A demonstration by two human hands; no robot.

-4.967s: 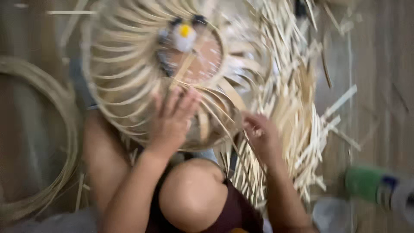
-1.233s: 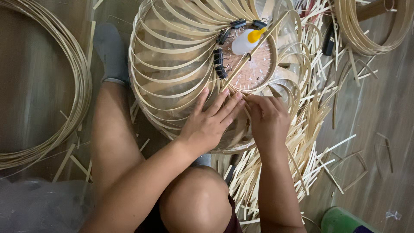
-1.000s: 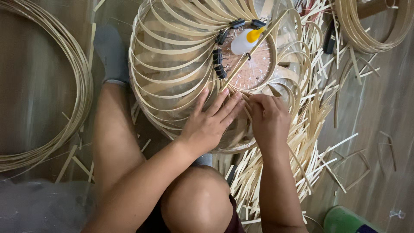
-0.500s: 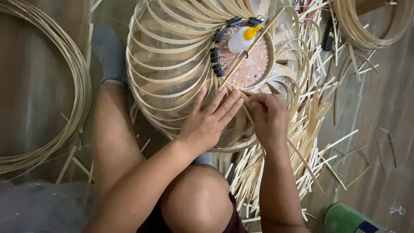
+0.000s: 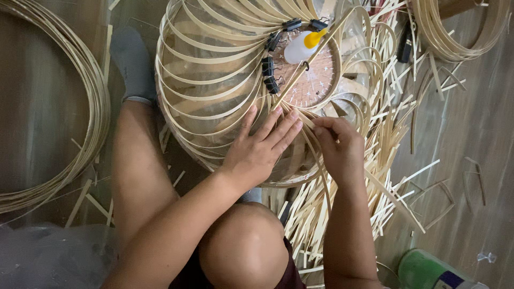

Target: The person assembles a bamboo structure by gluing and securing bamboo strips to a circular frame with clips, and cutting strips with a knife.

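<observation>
A round frame of curved bamboo strips (image 5: 214, 80) lies on the floor between my legs. My left hand (image 5: 262, 147) presses flat on its near side, fingers spread over the strips by the inner ring (image 5: 310, 80). My right hand (image 5: 337, 147) pinches a thin bamboo strip (image 5: 316, 160) beside the ring. Several black binder clips (image 5: 267, 72) grip the ring's left and top edge. A small white glue bottle with a yellow cap (image 5: 302, 45) lies inside the ring.
Loose bamboo strips (image 5: 385, 160) are scattered on the right. Coils of bamboo lie at the far left (image 5: 80, 107) and top right (image 5: 455, 32). A green can (image 5: 428, 270) stands at the bottom right. My knee (image 5: 243, 246) and socked foot (image 5: 131, 59) flank the frame.
Five seconds ago the view was blurred with my hands lower on the frame. Over the last second both hands have stayed at the ring, with only a slight camera shift.
</observation>
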